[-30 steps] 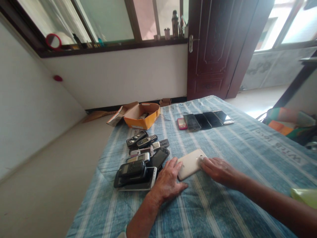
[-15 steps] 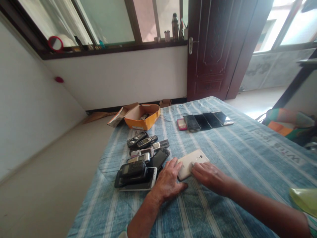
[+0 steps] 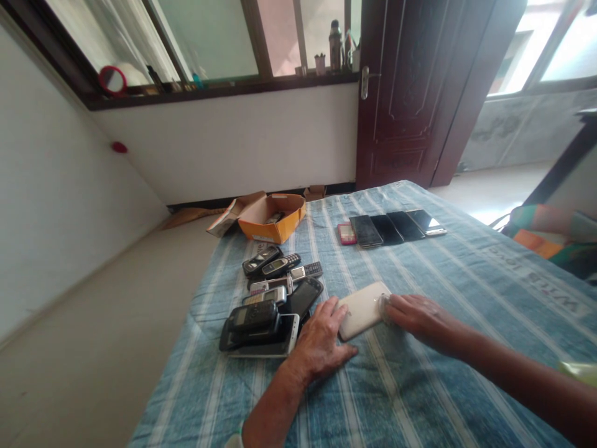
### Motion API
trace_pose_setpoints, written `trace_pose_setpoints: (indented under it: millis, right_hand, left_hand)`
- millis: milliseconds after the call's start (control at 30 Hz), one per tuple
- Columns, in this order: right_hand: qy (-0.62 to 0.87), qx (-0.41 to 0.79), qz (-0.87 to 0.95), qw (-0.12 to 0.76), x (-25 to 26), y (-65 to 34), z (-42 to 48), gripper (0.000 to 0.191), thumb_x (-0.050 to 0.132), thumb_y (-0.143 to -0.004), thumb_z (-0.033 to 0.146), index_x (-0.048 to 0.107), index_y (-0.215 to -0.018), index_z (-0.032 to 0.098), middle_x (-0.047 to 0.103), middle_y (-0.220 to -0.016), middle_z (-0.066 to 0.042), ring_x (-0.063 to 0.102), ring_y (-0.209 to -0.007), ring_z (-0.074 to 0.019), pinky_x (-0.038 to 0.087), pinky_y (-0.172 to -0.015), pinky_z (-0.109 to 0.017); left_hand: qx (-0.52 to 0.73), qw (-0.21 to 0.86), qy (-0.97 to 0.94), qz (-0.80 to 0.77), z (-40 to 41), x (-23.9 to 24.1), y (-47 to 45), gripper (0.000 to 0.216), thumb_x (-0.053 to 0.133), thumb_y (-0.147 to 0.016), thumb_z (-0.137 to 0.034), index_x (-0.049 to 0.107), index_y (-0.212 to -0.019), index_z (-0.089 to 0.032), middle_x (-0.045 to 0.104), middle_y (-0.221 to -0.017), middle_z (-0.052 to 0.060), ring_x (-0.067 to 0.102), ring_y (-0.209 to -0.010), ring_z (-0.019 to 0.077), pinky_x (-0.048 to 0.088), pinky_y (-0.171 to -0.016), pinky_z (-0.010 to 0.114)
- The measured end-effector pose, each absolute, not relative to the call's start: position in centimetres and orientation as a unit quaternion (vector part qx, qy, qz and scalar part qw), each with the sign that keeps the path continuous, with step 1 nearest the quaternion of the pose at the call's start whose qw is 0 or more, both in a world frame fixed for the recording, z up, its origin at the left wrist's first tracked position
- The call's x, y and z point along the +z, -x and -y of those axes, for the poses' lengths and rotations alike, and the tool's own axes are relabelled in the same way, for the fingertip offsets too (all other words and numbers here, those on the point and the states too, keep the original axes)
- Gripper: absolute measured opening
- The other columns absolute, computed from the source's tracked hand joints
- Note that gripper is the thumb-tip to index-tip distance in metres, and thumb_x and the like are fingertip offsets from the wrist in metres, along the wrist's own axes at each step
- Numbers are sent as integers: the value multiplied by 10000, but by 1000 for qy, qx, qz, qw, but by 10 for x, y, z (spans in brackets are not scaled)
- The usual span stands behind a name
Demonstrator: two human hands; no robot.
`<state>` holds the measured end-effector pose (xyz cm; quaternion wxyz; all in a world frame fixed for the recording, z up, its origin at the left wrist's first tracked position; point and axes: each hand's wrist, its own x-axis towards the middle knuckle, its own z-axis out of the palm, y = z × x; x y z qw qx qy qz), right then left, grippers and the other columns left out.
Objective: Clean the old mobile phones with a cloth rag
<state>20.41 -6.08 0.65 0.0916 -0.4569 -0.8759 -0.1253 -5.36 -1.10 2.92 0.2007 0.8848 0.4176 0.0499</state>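
A pale gold smartphone (image 3: 364, 310) lies back side up on the striped cloth. My left hand (image 3: 321, 339) steadies its left end, fingertips on the back and thumb stretched out below the lower edge. Pinched in the fingers of my right hand (image 3: 417, 314) is a small whitish wad of tissue (image 3: 384, 307), pressed on the phone's right end over the camera. Just left of my left hand is a pile of old mobile phones: a black one (image 3: 254, 316) on top, a white-edged smartphone (image 3: 295, 333) under it, and a dark touchscreen phone (image 3: 305, 295) beside them.
Beyond the pile stands an open orange cardboard box (image 3: 280, 230) with a phone inside. Several dark smartphones (image 3: 389, 229) lie in a row at the far right, beside a pink-edged item (image 3: 347, 233). The blue striped cloth (image 3: 420, 386) covers the surface. A yellow-green object (image 3: 578, 372) is at the right edge.
My right hand has slid rightward with the tissue, from the middle of the phone's back to its camera end. My left hand keeps its place on the phone. The view has shifted slightly.
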Motion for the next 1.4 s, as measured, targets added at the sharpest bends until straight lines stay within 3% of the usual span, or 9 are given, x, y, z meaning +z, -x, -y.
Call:
trace_pose_setpoints:
  millis: [400, 733, 1400]
  right_hand:
    - [395, -204, 893, 66, 9, -206, 54, 213, 415, -894, 9, 549, -833, 162, 533, -742, -30, 482, -607, -166, 315, -554, -313]
    - [352, -237, 903, 71, 18, -170, 59, 214, 443, -912, 68, 533, -749, 174, 534, -703, -38, 451, -569, -160, 291, -516, -311]
    - [353, -221, 897, 152, 4, -115, 64, 220, 417, -906, 79, 522, -735, 172, 529, -706, -45, 454, -588, -163, 267, -512, -321]
  left_hand:
    - [46, 211, -880, -423, 13, 34, 51, 805, 787, -653, -377, 506, -1360, -115, 401, -1480, 165, 386, -1341, 322, 348, -1120, 392]
    - [54, 208, -881, -422, 11, 32, 52, 763, 765, -651, -369, 518, -1340, -154, 416, -1471, 135, 389, -1339, 306, 351, -1118, 394]
    - [40, 193, -891, -408, 8, 31, 54, 697, 624, -681, -272, 493, -1352, -138, 429, -1463, 145, 380, -1354, 300, 327, -1137, 401]
